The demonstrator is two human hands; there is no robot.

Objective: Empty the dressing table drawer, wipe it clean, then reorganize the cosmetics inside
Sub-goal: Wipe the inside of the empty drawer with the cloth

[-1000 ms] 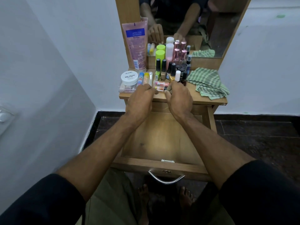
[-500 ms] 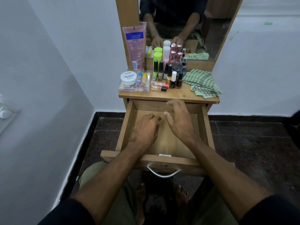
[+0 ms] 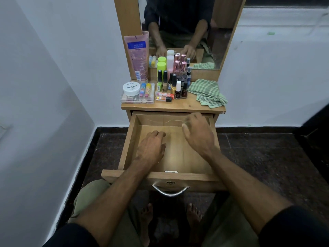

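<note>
Fingers (image 3: 156, 134) of the left hand (image 3: 151, 148) curl loosely over the drawer (image 3: 131, 139) floor, holding nothing; whether the tips touch the wood cannot be told. Right hand (image 3: 199, 134) hangs higher, near the drawer's back right corner, blurred, its fingers bent and nothing seen in them. Both forearms cross the drawer's front edge, above a metal handle (image 3: 170, 191). The drawer stands pulled out from under the table (image 3: 188, 105), bare wood showing inside.

Cosmetics sit on the table above. A white jar (image 3: 131, 88) and two lip balms (image 3: 145, 90) lie on a clear box (image 3: 137, 100) at the front left corner. A pink tube (image 3: 138, 56) leans upright against the mirror frame at the back left. Nail polish bottles (image 3: 171, 84) crowd the middle, with two lime-capped bottles (image 3: 161, 63) and pink-capped bottles (image 3: 179, 63) behind them near the mirror (image 3: 222, 32). Two small tubes (image 3: 163, 97) lie flat in front of the polish, near the table's front edge. A green checked cloth (image 3: 207, 92) lies folded at the right edge, just beside the bottles. Bare feet (image 3: 193, 214) rest on the dark floor below the drawer.
</note>
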